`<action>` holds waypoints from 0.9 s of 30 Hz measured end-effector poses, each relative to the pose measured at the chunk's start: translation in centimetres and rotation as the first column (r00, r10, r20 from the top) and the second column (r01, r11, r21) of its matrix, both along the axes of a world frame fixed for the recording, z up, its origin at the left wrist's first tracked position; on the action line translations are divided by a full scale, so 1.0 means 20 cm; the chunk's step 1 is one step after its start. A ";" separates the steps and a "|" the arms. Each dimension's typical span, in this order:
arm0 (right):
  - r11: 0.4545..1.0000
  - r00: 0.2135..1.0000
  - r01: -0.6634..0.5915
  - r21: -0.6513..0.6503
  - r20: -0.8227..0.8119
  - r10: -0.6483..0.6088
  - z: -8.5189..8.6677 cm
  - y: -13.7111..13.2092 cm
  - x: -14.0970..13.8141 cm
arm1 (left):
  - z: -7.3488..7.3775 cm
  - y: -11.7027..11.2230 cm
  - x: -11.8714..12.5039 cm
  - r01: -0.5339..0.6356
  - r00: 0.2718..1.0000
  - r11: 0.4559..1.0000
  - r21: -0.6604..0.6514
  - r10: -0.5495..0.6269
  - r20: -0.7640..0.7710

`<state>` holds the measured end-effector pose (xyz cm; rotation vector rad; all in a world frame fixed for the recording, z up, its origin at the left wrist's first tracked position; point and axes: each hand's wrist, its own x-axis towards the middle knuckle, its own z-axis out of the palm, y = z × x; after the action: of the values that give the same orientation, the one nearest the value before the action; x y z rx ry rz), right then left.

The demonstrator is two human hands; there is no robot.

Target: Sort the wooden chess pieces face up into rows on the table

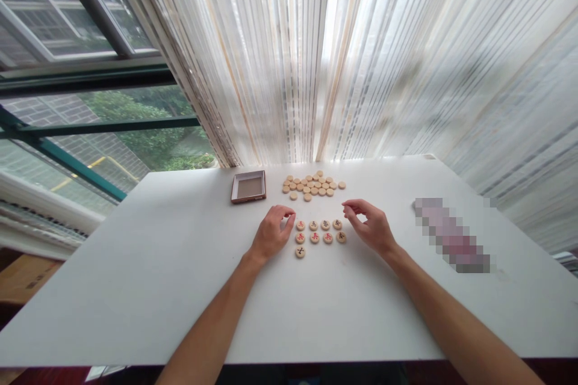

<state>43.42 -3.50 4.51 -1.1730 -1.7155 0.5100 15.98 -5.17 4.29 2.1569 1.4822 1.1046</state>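
Round wooden Chinese chess pieces (315,238) lie face up in three rows on the white table, with red or black characters. A single black-marked piece (300,251) makes up the row nearest me. My left hand (273,232) is beside the left end of the rows, fingers curled and thumb near the index fingertip. Beyond the right end, my right hand (369,222) has its thumb and index tips drawn close together. No piece shows in either hand. Farther back, a loose cluster of pieces (311,185) shows plain, unmarked tops.
An open shallow box (248,198) with a brown rim stands at the back left of the white table (180,289). A pixelated pinkish object (451,234) lies at the right. Striped curtains (307,72) hang behind the table's back edge, with a window at left.
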 end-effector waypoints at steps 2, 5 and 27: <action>0.997 0.999 0.031 -0.065 -0.041 -0.034 -0.02 0.04 0.02 | -0.02 0.03 0.00 -0.004 1.000 0.998 0.057 0.005 -0.016; 0.989 0.992 0.050 -0.139 -0.107 -0.065 -0.05 0.09 0.04 | -0.02 0.09 -0.01 0.038 0.994 0.995 0.095 -0.027 -0.105; 0.991 0.991 0.051 -0.126 -0.119 -0.066 -0.06 0.11 0.02 | -0.01 0.34 0.04 -0.085 0.976 0.993 0.086 0.101 -0.191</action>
<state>43.78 -1.29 3.25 -1.2488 -1.5582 0.6462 16.75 1.61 4.08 2.3279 1.6656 1.0209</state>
